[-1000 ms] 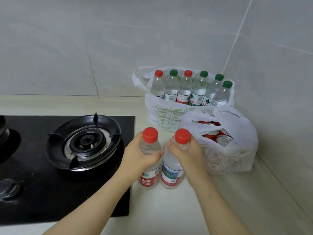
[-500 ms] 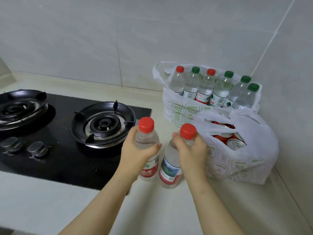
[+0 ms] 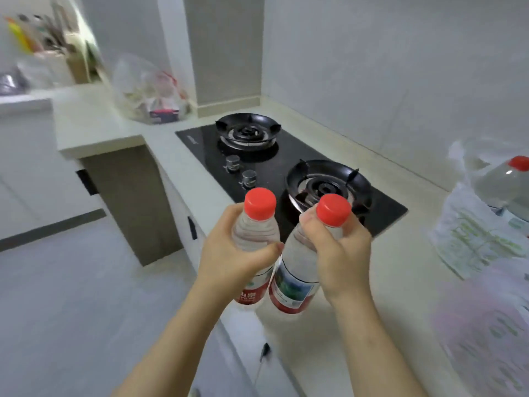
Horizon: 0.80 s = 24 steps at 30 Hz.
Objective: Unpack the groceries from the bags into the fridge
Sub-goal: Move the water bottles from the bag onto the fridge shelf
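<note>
My left hand [image 3: 229, 259] grips a clear water bottle with a red cap [image 3: 254, 227], held above the counter's front edge. My right hand [image 3: 337, 253] grips a second red-capped water bottle [image 3: 294, 285] right beside it, tilted slightly. Both bottles are off the counter. At the right edge stands a white printed grocery bag [image 3: 469, 239] with a red-capped bottle [image 3: 509, 179] showing in it. A second white bag [image 3: 486, 325] sits nearer, blurred. No fridge is in view.
A black two-burner gas hob [image 3: 286, 173] lies in the pale counter [image 3: 372, 282] behind the bottles. A clear plastic bag of items [image 3: 148, 93] sits on the counter's far left corner. Cabinet fronts and grey floor [image 3: 71, 296] fill the left.
Both bottles have been lifted off the counter and carried left. My view has swung left, so the grocery bags have slid to the right edge and the floor and cabinets show.
</note>
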Available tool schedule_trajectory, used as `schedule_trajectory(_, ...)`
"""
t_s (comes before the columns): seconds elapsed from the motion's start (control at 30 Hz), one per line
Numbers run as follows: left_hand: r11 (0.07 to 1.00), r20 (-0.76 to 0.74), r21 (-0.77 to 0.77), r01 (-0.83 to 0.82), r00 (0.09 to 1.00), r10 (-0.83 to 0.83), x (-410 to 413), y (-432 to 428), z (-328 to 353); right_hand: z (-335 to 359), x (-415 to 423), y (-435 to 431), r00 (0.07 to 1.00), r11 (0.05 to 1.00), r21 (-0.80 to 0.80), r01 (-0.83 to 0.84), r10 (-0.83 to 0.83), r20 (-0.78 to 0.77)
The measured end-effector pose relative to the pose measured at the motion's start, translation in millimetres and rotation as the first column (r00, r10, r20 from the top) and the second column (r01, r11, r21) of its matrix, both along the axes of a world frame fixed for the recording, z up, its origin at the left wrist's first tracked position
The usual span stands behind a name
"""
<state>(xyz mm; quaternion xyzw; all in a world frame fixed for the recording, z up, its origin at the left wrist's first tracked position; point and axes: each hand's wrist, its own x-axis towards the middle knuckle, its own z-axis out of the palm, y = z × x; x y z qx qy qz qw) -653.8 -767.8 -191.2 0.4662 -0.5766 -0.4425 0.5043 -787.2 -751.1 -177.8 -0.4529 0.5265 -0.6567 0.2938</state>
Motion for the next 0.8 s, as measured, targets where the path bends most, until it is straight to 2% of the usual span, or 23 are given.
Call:
schedule_trajectory(0.17,0.951,0.025,-0.013,-0.309,0.951,0.309,97,37,-1,1,98,-5,0.930,0.930,0.006,-0.367,0.367,0.003)
schedule_trajectory(0.37,0.790,0.055,-0.038,-0.612,0.788,0.613,216,105,-4,3,232,24,0.751,0.753,-0.011,-0.658,0.656,-0.079)
schedule_trajectory(0.6,0.574,0.092,-0.098,-0.813,0.567,0.819,354,221,5,5,391,104,0.496,0.498,-0.003,-0.867,0.863,-0.100)
schedule_trajectory(0.8,0.359,0.105,-0.148,-0.922,0.346,0.932,440,318,17,14,505,185,0.250,0.248,-0.045,-0.968,0.967,-0.054)
